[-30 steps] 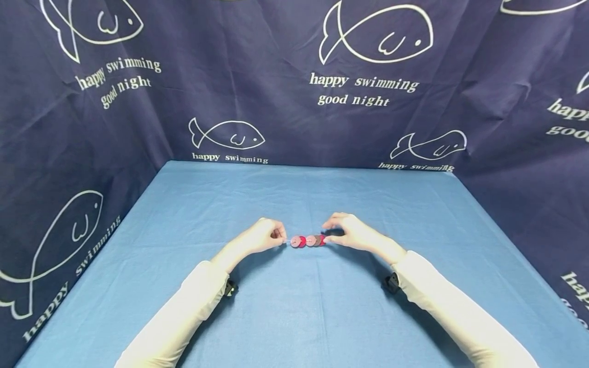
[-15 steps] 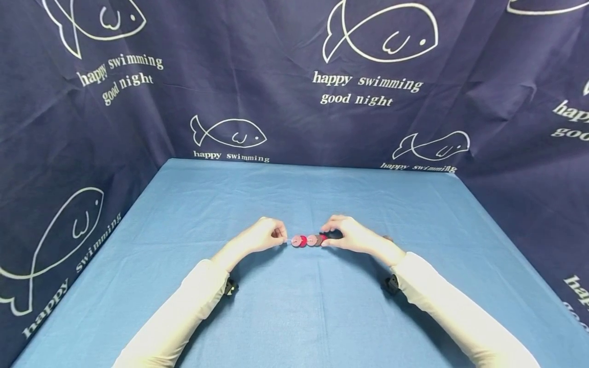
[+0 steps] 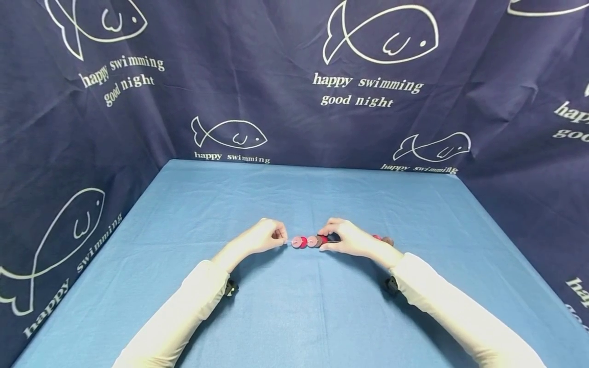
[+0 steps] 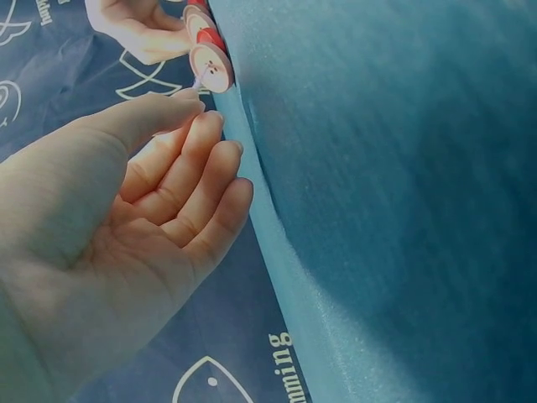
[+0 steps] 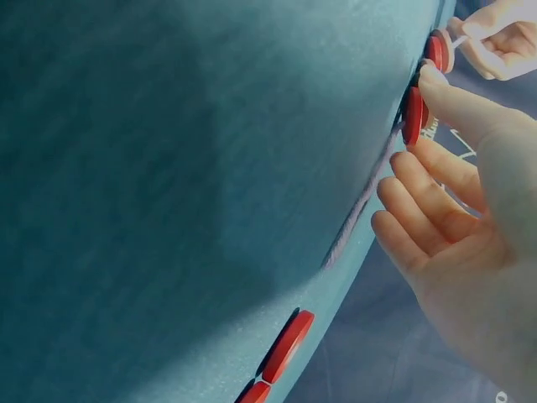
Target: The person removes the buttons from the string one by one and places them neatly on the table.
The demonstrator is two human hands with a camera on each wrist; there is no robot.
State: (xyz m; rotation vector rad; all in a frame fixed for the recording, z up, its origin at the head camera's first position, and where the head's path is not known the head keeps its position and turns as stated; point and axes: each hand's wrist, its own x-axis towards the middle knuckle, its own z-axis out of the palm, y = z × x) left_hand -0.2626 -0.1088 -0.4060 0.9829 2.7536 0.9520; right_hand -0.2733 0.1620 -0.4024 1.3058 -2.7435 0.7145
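Between the hands, a row of round pink, red and brown buttons lies on a string. My left hand (image 3: 264,235) pinches the string at the row's left end, thumb against index finger, beside a pink button (image 4: 211,69). At the other end, the thumb and index finger of my right hand (image 3: 352,238) hold a red button (image 5: 412,116) and a brown one by their edges. The purplish string (image 5: 357,214) runs on past the right hand along the cloth. My other right fingers are spread, loosely bent.
Past my right wrist lie more buttons, one brown (image 3: 388,240) and at least one red (image 5: 288,347). A blue cloth (image 3: 276,306) covers the table. Dark blue curtains (image 3: 285,61) with white fish drawings stand behind and at both sides.
My right hand has shifted slightly left along the row. A brown and a red button now show beyond the right wrist. The left hand has stayed almost still.
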